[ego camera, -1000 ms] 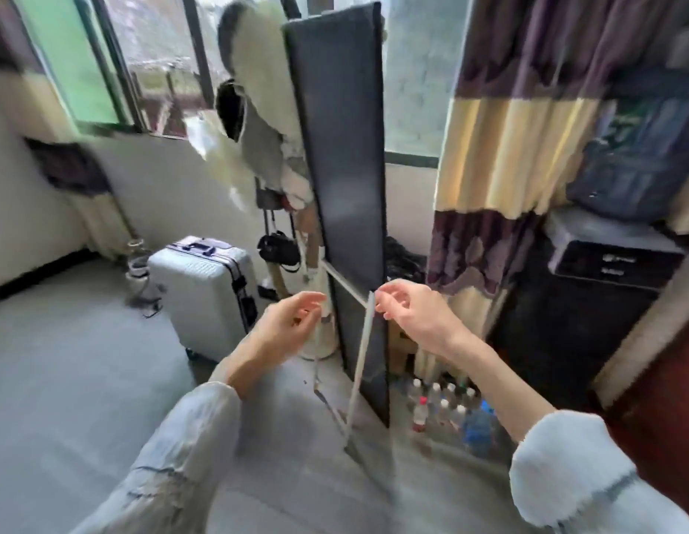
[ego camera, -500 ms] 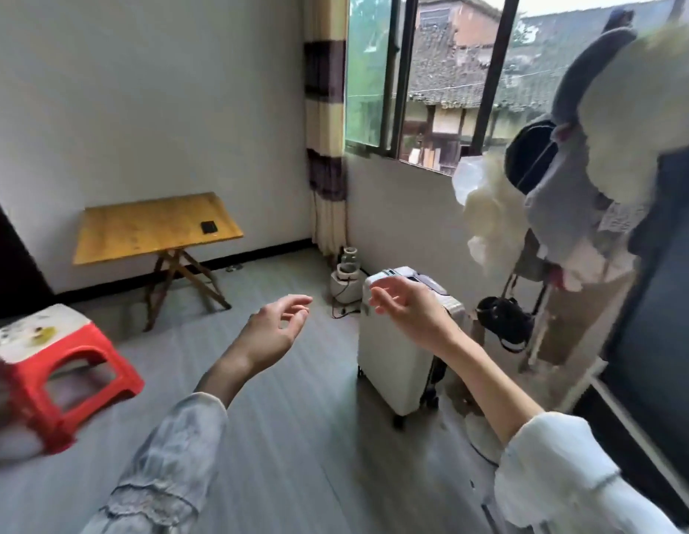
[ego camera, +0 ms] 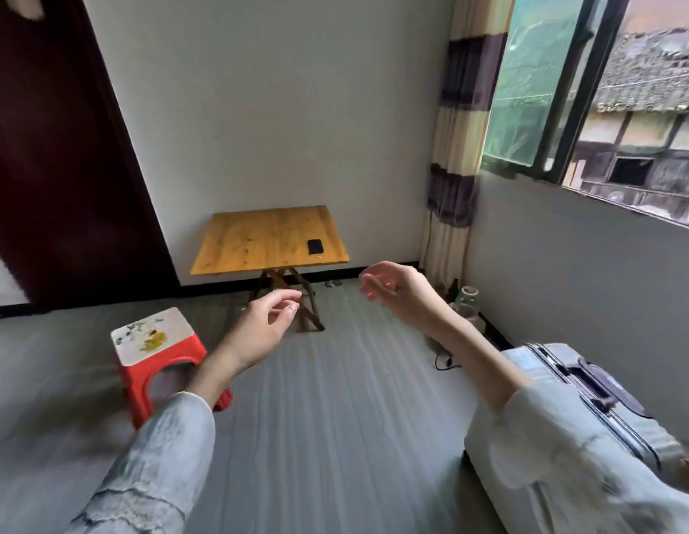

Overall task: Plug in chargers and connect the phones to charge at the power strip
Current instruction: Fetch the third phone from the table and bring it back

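Fingers loosely curled, gripping nothing—left hand [ego camera: 264,327] and right hand [ego camera: 399,289] were raised apart over the grey floor [ego camera: 335,418]; a small black object [ego camera: 315,246], possibly a phone, lay on the wooden table [ego camera: 258,240] beyond—red stool [ego camera: 158,352] at left.

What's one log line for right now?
left hand: open, empty | right hand: open, empty | black item: on table | power strip: not seen

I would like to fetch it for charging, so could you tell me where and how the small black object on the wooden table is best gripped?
Pinch the black object by its long side edges, from above: it lies flat on the table.
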A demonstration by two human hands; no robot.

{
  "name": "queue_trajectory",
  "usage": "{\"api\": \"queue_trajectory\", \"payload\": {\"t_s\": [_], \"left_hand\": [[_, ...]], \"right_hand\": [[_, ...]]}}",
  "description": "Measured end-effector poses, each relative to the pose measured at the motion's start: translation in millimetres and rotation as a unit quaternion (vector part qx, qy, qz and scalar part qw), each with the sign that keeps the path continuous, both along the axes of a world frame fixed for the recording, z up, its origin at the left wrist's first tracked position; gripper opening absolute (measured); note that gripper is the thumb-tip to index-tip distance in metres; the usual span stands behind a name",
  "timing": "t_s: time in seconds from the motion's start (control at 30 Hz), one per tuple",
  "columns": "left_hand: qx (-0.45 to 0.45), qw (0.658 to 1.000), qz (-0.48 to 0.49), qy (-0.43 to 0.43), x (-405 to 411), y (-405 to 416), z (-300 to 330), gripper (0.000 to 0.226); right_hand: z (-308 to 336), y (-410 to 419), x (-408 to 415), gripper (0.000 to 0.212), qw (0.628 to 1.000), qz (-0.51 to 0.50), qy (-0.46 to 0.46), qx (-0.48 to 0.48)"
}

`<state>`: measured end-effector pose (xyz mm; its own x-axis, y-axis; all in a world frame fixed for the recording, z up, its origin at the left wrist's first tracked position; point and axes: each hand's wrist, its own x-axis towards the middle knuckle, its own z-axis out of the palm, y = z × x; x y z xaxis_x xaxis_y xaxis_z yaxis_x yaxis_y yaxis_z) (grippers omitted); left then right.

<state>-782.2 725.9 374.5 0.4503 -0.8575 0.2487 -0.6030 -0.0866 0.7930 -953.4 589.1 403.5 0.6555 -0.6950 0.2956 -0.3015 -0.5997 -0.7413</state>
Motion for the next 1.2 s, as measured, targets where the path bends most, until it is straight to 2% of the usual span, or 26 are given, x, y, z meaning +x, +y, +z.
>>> {"api": "queue_trajectory", "payload": {"t_s": [0.3,0.57,0.7,1.03,1.2], "left_hand": [[-0.007,0.999,0.045,0.019,165.4,-124.0,-12.9,0.024],[0.015,0.997,0.041,0.057,339.4,-238.8,-39.5,0.023],[0.049,0.996,0.022,0.07,401.7,-303.7,-51.2,0.025],[0.103,0.989,0.03,0.097,537.4,-487.0,-124.6,0.029],[0.155,0.98,0.03,0.125,590.4,-592.3,-160.2,0.028]], "right_hand": [[-16.6,-137.3,176.2,0.019,0.998,0.062,0.0,0.013],[-34.3,-256.4,335.2,0.02,0.998,0.038,-0.006,0.05],[-45.8,-320.1,391.8,0.02,0.998,0.012,0.008,0.064],[-118.4,-519.2,526.6,0.021,0.993,-0.037,0.045,0.098],[-161.7,-627.6,591.2,0.024,0.986,-0.042,0.098,0.129]]}}
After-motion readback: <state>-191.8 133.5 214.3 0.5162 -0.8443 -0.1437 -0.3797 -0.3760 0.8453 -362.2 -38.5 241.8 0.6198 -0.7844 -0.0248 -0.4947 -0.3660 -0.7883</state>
